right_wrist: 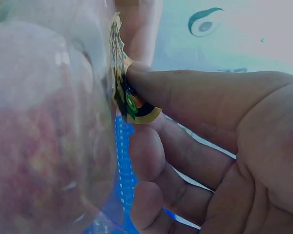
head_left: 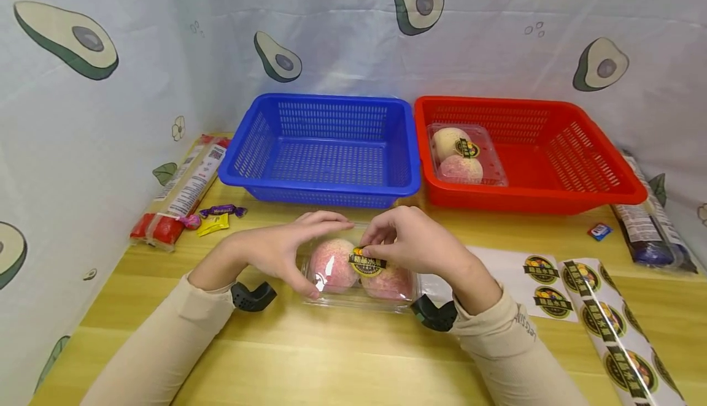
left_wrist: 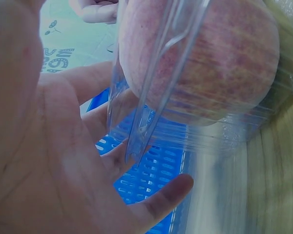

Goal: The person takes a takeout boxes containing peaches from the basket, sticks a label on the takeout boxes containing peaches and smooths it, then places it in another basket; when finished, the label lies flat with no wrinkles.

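Note:
A clear plastic clamshell box with two pink peaches lies on the table in front of me. My right hand pinches a black-and-gold label sticker between thumb and index finger over the middle of the lid. In the right wrist view, the sticker stands against the box's surface, part of it bent away under the thumb. My left hand spreads around the box's left end, thumb on the near side and fingers toward the far side. The left wrist view shows those fingers fairly straight beside the lid edge.
Behind stand a blue basket and a red basket; the red one holds a labelled box of peaches. Sticker sheets lie at right. Wrapped candies and long packages sit at left.

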{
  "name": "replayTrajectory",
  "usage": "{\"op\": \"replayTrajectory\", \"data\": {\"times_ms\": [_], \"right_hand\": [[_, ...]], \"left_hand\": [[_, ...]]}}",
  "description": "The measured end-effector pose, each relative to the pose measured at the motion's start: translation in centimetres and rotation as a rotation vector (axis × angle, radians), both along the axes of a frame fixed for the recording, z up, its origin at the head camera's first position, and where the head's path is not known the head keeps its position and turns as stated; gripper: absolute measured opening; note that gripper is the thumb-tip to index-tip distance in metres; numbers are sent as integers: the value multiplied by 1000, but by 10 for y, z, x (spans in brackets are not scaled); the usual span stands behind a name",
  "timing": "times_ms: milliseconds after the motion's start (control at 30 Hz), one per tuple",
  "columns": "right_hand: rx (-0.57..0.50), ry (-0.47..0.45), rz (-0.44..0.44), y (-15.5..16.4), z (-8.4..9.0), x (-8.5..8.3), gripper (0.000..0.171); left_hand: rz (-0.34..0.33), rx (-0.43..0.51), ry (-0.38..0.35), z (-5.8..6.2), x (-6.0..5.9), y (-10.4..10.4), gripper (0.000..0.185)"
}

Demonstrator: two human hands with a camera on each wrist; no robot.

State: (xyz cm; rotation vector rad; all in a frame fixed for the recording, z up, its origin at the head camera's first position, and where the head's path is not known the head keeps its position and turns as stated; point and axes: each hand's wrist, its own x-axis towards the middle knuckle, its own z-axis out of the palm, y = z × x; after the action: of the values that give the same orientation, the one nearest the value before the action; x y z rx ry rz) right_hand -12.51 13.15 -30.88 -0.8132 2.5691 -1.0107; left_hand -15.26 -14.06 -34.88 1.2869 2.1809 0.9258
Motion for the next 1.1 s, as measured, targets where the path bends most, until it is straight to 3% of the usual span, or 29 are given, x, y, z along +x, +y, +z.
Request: {"op": "replayTrajectory", "data": {"times_ms": [300,500,667,800,1100], "right_hand": [[91,105,-51,-9,-2,6,9],[173,183,-22,-13,1,10,10],[162,174,27,-13,2,12,9],[142,169,26,-13,1,13,5],[108,149,23,-11,-1,11,14]], "left_hand": [[-1,0,-16,0,0,0,110],[-8,8,-16,1,0,0,110],[-11,8,-22,0,0,1,109],[-10,2,-21,0,0,1,110],[-9,2,-4,0,0,1,110]]}}
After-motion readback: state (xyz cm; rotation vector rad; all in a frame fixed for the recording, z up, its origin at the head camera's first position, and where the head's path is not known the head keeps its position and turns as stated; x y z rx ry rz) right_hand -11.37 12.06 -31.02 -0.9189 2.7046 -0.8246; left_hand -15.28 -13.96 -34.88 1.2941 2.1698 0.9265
